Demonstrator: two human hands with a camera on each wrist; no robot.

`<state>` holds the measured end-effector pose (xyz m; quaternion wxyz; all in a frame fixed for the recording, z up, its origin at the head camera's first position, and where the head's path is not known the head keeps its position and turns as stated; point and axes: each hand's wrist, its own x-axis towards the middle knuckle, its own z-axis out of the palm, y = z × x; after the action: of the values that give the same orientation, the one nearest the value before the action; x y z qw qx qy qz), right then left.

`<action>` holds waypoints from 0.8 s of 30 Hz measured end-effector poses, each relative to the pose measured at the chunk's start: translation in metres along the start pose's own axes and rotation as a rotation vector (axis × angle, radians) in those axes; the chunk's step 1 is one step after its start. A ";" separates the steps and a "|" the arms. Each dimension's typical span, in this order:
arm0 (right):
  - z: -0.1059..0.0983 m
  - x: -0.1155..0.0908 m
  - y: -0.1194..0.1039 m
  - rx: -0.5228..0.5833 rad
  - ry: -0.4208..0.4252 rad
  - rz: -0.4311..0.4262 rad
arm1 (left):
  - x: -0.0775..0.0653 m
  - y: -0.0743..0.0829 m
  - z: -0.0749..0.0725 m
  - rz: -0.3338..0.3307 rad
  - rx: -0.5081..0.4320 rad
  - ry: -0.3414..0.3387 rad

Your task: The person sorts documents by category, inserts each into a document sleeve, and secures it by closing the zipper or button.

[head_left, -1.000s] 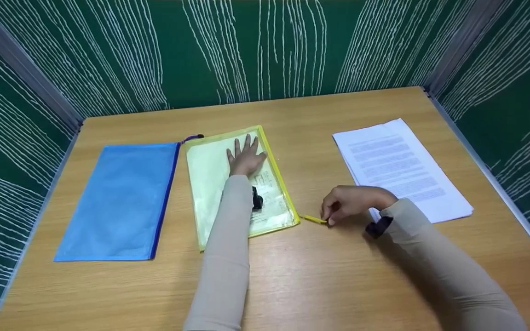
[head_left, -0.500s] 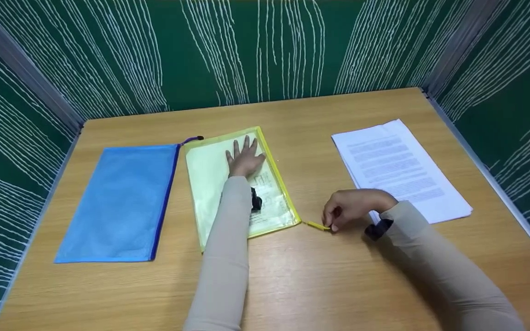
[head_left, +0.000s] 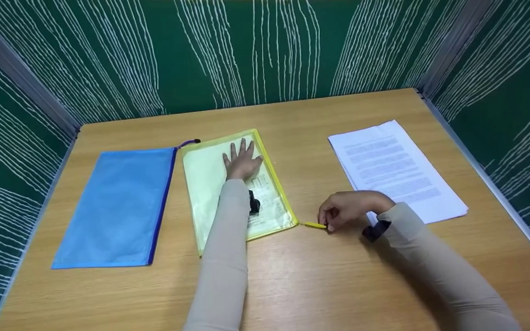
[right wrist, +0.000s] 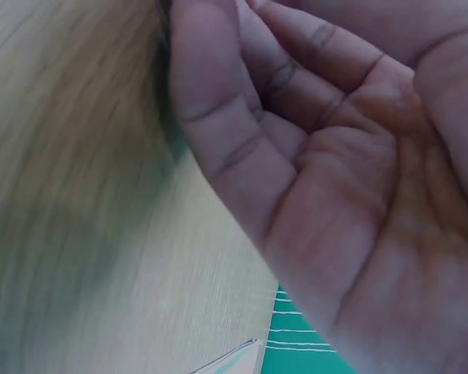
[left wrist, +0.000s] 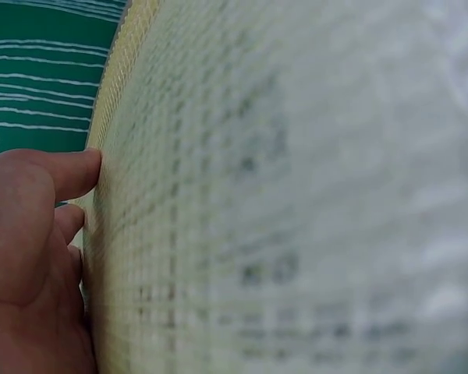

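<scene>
A yellow-edged zip folder (head_left: 210,184) with papers showing through its clear mesh lies in the middle of the table. My left hand (head_left: 243,164) rests on its upper part, palm down with fingers spread. In the left wrist view, the folder's gridded surface (left wrist: 218,195) fills most of the picture beside the hand. At the folder's near right corner, a yellow zipper pull (head_left: 314,225) sticks out to the right. Its outer end is pinched between the thumb and fingers of my right hand (head_left: 347,207). The right wrist view shows curled fingers (right wrist: 226,117), with the pull hidden.
To the left lies a blue zip folder (head_left: 115,207) with a dark blue zipper edge and purple pull (head_left: 189,143). A stack of printed paper (head_left: 389,161) lies at the right, partly behind the right wrist. Green panels (head_left: 191,55) with white lines enclose the wooden table (head_left: 288,285).
My right hand has come slightly toward the near edge with the zipper pull, which now angles downward from the corner. The left hand stays on the folder. The head view has shifted a little.
</scene>
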<state>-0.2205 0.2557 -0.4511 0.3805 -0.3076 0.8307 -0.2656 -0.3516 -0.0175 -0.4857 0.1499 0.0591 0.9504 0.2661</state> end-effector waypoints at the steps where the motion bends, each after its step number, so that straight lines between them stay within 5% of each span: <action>1: 0.000 0.000 0.000 0.004 0.006 0.005 | 0.000 0.000 0.000 0.001 -0.001 -0.003; 24: -0.009 -0.001 -0.006 -0.091 0.129 -0.039 | 0.000 0.003 -0.004 -0.030 -0.055 -0.033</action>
<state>-0.2253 0.2547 -0.4414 0.3065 -0.3232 0.8585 -0.2543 -0.3531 -0.0165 -0.4808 0.1712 0.0451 0.9408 0.2890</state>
